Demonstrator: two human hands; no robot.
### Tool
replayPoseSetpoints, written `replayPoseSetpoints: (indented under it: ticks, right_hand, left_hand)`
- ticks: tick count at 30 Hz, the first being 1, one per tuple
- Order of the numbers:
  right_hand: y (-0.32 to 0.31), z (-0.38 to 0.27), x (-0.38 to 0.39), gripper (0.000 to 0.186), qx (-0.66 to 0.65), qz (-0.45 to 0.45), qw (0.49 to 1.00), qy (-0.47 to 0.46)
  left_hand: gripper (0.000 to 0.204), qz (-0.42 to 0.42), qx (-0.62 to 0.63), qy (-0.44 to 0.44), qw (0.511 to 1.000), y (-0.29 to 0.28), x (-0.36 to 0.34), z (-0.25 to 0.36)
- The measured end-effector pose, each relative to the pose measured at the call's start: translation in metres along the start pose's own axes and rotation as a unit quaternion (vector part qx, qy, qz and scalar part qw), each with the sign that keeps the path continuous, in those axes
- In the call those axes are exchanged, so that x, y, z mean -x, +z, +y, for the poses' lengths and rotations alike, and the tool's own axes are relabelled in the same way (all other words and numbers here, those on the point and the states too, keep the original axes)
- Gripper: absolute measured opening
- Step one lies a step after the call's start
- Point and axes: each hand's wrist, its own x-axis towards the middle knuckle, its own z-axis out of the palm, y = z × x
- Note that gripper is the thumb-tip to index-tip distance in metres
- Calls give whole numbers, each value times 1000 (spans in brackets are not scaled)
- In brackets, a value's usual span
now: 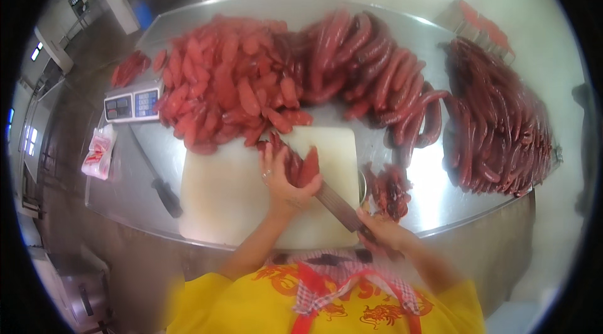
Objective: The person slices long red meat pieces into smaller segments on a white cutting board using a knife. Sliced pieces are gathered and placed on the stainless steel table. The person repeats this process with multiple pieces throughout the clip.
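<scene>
Over the white cutting board, my left hand is closed around a dark red sausage. One broad, lighter red cut face shows beside the thumb. My right hand grips the handle of a wide-bladed knife, its blade slanting up to the left against the sausage. Just beyond the board lies a big heap of red sausage slices. Right of the board is a small pile of dark sausage scraps, with a rounded rim partly hidden between them and the board.
Whole sausages lie behind the board, and a larger stack of sausages covers the metal table's right end. On the left are a scale with slices on it, a plastic packet and a black-handled knife.
</scene>
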Motion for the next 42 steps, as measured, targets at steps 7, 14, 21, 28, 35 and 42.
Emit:
replayPoseSetpoints:
  ticks: [7,14,21,28,35,42]
  right_hand:
    - [32,-173,-51,71,6,-42,987,-156]
    - [41,-197,-71,73,-122,71,980,-140]
    - [20,-99,-36,72,-210,177,955,-117]
    - [20,-22,16,71,-241,312,907,-147]
    - [23,19,16,75,-346,335,866,-136]
    - [27,18,15,76,-295,360,877,-117]
  left_hand:
    - [82,163,20,106,981,-57,-182,-46]
    - [76,70,-324,-42,943,-42,-314,-136]
    - [75,15,-298,-58,953,-24,-345,-156]
    - [68,-90,-387,-111,911,-21,-395,-104]
    - [28,-125,-89,97,983,99,-431,-104]
    - [24,-314,-363,186,857,168,-457,-155]
